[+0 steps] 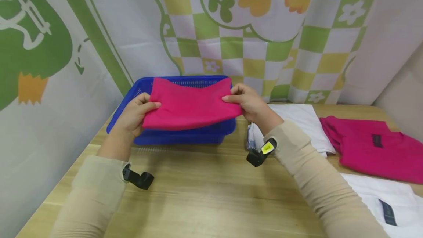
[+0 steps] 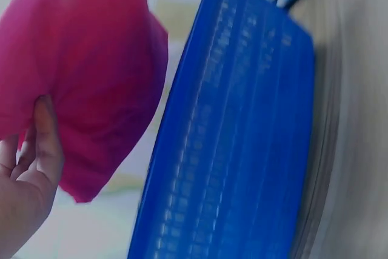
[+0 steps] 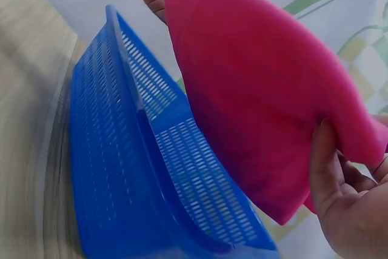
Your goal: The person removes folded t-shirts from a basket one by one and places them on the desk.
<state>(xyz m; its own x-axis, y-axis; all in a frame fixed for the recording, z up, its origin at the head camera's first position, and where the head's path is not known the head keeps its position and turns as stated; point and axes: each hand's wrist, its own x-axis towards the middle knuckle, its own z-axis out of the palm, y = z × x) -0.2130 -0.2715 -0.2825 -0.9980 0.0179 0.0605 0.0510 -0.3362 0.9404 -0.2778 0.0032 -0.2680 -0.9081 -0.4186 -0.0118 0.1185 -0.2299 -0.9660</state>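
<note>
A folded bright pink cloth (image 1: 191, 104), perhaps a garment, is stretched between both hands above a blue plastic basket (image 1: 178, 137). My left hand (image 1: 133, 113) pinches its left end, thumb on top. At the other end my right hand (image 1: 249, 102) pinches it the same way. In the left wrist view the cloth (image 2: 91, 71) hangs beside the basket's slotted wall (image 2: 236, 131). The right wrist view shows the cloth (image 3: 248, 83) over the basket's open top, with the perforated inner wall (image 3: 200, 180) visible. Most of the basket's inside is hidden in the head view.
To the right on the wooden table (image 1: 205, 194) lie a folded white garment (image 1: 297, 124), a folded dark pink shirt (image 1: 373, 150) and another white shirt (image 1: 367, 190). A patterned curtain (image 1: 231, 47) hangs behind the basket, and a printed cloth wall (image 1: 76, 94) stands at left.
</note>
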